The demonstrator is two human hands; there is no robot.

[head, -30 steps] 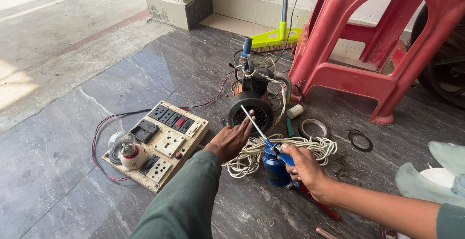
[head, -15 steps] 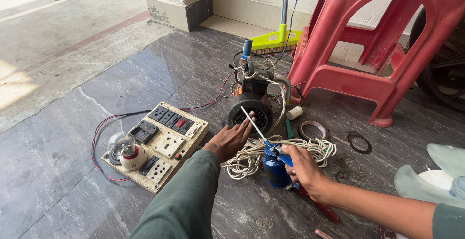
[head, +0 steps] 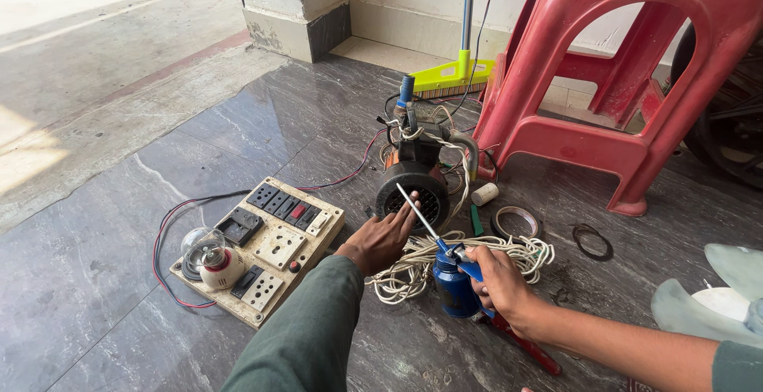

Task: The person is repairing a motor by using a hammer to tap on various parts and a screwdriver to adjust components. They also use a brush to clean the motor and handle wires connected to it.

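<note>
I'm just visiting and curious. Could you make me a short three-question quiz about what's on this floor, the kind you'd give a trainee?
1. True or false: the right hand holds a blue oil can whose thin spout points toward the black motor.
2. What does the left hand rest against? A) the red plastic stool B) the motor's grille C) the switchboard
3. What lies on the floor just under and between the two hands?

Key
1. True.
2. B: the fingers touch the round grille at the motor's front.
3. A loose coil of white cord.
</note>
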